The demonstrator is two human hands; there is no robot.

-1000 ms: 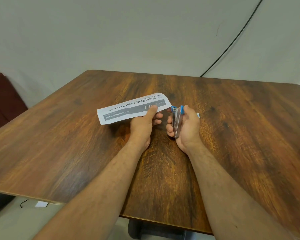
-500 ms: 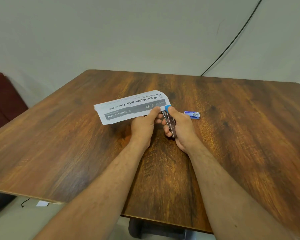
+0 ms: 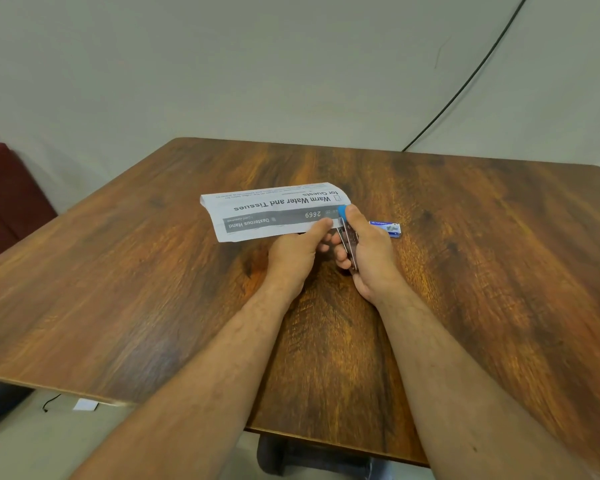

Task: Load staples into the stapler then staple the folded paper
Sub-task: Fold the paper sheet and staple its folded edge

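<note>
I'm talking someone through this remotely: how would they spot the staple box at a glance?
Start at the wooden table and find the right hand gripping the stapler near its middle. Just beyond that hand, to its right, a staple box lies flat on the wood. It is the only loose thing there: small, blue and white, untouched.

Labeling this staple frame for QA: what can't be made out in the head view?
- stapler: mostly hidden by the right hand in its grip; whether a staple went in can't be told.
- folded paper: near corner covered by the left hand; small print too fine to read.
- staple box: label too small to read.
- table: right edge cut off by the frame.
</note>
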